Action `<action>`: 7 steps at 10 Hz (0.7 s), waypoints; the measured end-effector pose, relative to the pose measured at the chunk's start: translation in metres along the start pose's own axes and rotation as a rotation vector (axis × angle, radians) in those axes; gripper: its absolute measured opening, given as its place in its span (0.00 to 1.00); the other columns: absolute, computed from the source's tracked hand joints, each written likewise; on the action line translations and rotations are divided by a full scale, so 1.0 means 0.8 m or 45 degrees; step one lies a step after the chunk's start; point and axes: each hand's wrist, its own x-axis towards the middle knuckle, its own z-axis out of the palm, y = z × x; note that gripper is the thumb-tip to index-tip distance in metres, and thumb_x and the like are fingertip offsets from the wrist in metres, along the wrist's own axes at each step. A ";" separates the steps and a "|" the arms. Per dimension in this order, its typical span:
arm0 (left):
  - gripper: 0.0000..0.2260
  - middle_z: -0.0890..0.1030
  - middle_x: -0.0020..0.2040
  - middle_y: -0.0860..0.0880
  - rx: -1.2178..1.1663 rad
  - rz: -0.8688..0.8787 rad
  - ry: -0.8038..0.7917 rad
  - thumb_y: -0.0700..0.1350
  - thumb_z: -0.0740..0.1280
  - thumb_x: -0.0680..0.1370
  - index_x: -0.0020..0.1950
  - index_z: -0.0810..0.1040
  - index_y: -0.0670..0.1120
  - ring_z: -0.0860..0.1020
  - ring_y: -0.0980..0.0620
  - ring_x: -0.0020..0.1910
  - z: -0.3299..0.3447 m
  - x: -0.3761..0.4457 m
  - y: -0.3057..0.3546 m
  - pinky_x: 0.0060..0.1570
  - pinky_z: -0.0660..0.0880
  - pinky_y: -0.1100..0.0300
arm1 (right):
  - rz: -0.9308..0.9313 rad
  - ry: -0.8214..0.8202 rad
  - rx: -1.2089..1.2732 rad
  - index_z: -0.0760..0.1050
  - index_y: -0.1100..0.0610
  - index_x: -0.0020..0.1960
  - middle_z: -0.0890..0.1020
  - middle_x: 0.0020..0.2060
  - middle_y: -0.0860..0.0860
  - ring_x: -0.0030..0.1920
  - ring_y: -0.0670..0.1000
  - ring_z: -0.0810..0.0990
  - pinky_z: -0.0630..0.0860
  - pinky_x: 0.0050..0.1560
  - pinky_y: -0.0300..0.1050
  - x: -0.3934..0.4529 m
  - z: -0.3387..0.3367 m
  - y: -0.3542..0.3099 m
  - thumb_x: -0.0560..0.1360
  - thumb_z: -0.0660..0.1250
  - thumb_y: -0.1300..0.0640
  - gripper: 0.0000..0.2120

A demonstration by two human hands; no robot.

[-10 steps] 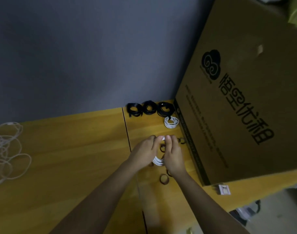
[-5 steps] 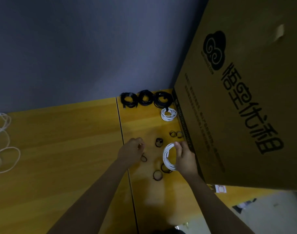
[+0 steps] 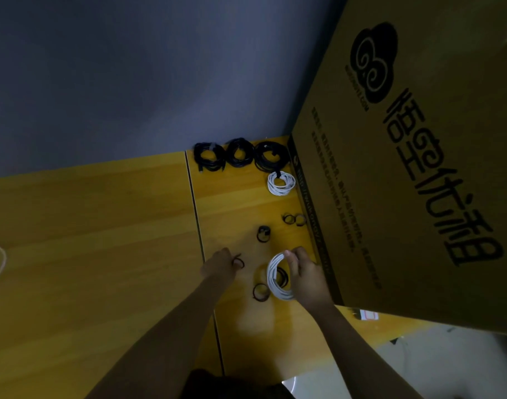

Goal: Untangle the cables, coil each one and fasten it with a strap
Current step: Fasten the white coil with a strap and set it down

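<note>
Since a second ago the hands have parted: the right hand [image 3: 304,272] alone now grips the white coil [image 3: 276,276], while the left hand [image 3: 220,264] has gone to nine o'clock of it and pinches a black strap [image 3: 239,262] on the table [image 3: 102,226].

The coil is a neat, unstrapped ring held on edge above two straps. At twelve o'clock lie a strapped white coil [image 3: 281,183] and three black coils [image 3: 240,156]. The wood table meets a grey wall; a large box [image 3: 419,168] stands at three o'clock.
</note>
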 end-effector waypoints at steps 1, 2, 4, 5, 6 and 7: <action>0.08 0.80 0.54 0.42 -0.227 0.030 0.017 0.45 0.64 0.78 0.54 0.76 0.42 0.79 0.42 0.53 0.000 0.000 -0.005 0.48 0.74 0.50 | -0.018 -0.048 0.011 0.69 0.54 0.50 0.66 0.25 0.47 0.25 0.41 0.71 0.60 0.22 0.36 -0.001 0.002 -0.001 0.82 0.55 0.51 0.08; 0.01 0.79 0.49 0.44 -0.335 0.075 0.067 0.42 0.64 0.78 0.47 0.73 0.47 0.75 0.47 0.46 -0.008 -0.013 -0.011 0.38 0.68 0.61 | -0.042 -0.100 0.019 0.69 0.52 0.49 0.66 0.25 0.49 0.24 0.44 0.69 0.54 0.24 0.37 -0.003 0.006 0.002 0.82 0.55 0.51 0.07; 0.06 0.79 0.40 0.49 -0.542 0.153 0.266 0.44 0.63 0.79 0.42 0.74 0.51 0.78 0.49 0.40 -0.016 -0.032 -0.013 0.37 0.72 0.57 | -0.066 -0.137 0.247 0.66 0.46 0.41 0.64 0.26 0.49 0.23 0.46 0.60 0.57 0.29 0.45 -0.005 0.008 -0.017 0.82 0.53 0.49 0.11; 0.05 0.78 0.42 0.54 -0.582 0.320 0.349 0.45 0.67 0.79 0.43 0.77 0.51 0.75 0.57 0.42 -0.030 -0.043 -0.013 0.41 0.73 0.61 | -0.069 -0.114 0.423 0.65 0.50 0.38 0.66 0.28 0.48 0.26 0.45 0.64 0.62 0.32 0.43 0.002 0.002 -0.047 0.82 0.53 0.47 0.15; 0.04 0.79 0.43 0.52 -0.620 0.410 0.378 0.44 0.68 0.77 0.43 0.78 0.49 0.76 0.56 0.42 -0.046 -0.057 -0.015 0.44 0.73 0.60 | -0.091 -0.104 0.565 0.68 0.54 0.39 0.71 0.30 0.51 0.27 0.48 0.70 0.68 0.32 0.43 0.011 -0.002 -0.077 0.82 0.52 0.47 0.18; 0.05 0.81 0.39 0.51 -0.778 0.461 0.400 0.42 0.70 0.76 0.40 0.79 0.48 0.80 0.50 0.41 -0.067 -0.073 -0.017 0.45 0.78 0.52 | -0.087 -0.110 0.592 0.71 0.54 0.42 0.73 0.28 0.48 0.26 0.47 0.72 0.68 0.29 0.39 0.013 0.004 -0.101 0.82 0.52 0.47 0.17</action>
